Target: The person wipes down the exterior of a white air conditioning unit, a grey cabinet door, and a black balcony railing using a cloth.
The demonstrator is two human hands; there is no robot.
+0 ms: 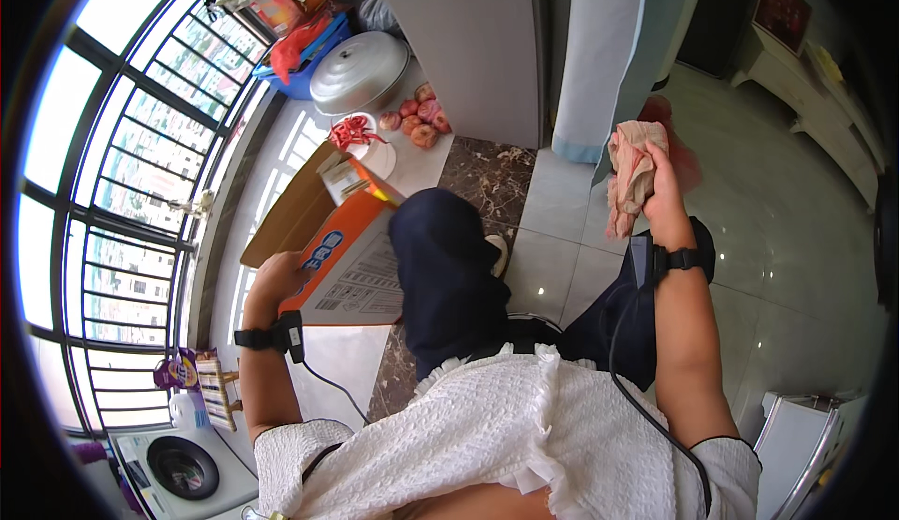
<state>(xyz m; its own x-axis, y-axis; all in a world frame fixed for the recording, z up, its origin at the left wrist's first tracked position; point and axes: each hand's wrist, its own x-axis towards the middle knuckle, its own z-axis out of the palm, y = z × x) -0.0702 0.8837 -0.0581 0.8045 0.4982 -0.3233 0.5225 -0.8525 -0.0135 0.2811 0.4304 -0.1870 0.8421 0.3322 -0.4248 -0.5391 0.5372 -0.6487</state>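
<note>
My left hand (277, 277) grips the near edge of an open orange-and-white cardboard box (365, 267), which leans beside my left knee and bears printed writing. One brown flap (295, 204) of it stands out towards the window. In my right hand (661, 186) is a crumpled pinkish cloth (635, 169), held over the tiled floor beyond my right knee. Just behind that hand shows something red and see-through, perhaps a mesh bag (683, 158). What lies deep inside the box is hidden.
Onions (423, 135), a plate of red chillies (351, 131) and a large metal lid (358, 74) sit beyond the box. A blue basket (302, 84) stands behind. A grey panel (463, 42) and a pale curtain (597, 56) rise ahead. Barred windows (140, 204) line the left.
</note>
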